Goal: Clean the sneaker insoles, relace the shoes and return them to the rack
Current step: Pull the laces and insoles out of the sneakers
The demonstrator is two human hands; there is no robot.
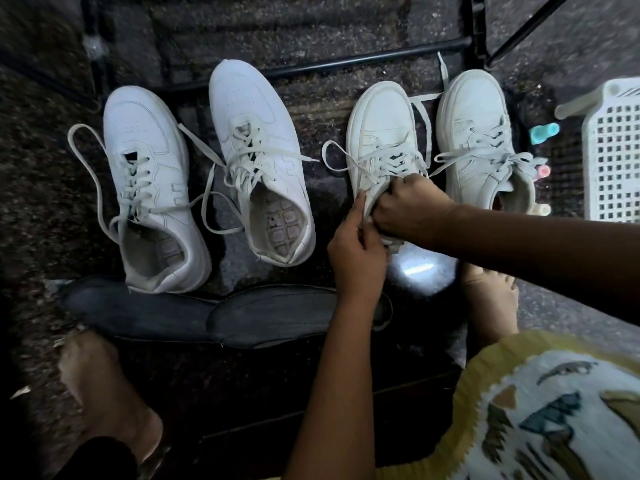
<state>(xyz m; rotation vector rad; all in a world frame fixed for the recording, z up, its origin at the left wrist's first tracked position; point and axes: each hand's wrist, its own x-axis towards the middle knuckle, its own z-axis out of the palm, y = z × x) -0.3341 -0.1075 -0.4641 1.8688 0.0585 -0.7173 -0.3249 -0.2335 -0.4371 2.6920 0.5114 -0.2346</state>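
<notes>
- Left foot (104, 382): bare, 7 o'clock, on speckled floor (41, 168).
- Shoe 1 (152, 188): 9 o'clock, toe up-frame. Laces loose, trailing on floor. Grid footbed shows inside.
- Left insole (131, 313): dark, flat on floor, just at 6 o'clock of shoe 1.
- Right insole (277, 317): dark, overlaps left insole's end, 6 o'clock of shoe 2.
- Shoe 2 (259, 161): 11 o'clock, beside shoe 1. Laces loose, grid footbed shows inside.
- Rack (346, 62): black bars, 12 o'clock, beyond the toes.
- Shoe 3 (377, 133): right of centre, laced. Both hands hide its opening.
- Left hand (356, 251): fingers clenched round shoe 3's heel. Forearm crosses right insole's end.
- Right hand (408, 209): fingers curled, grasping shoe 3's collar from 3 o'clock. Arm covers shoe 4's heel.
- Shoe 4 (481, 133): 2 o'clock, beside shoe 3, laced. Pale lining inside.
- Right foot (491, 299): bare, 5 o'clock of shoe 3.
- Teal item (543, 133), pink item (543, 171): between shoe 4 and basket, can't tell what.
- Basket (613, 150): white, perforated, 3 o'clock, cut by frame. Contents: can't tell.
</notes>
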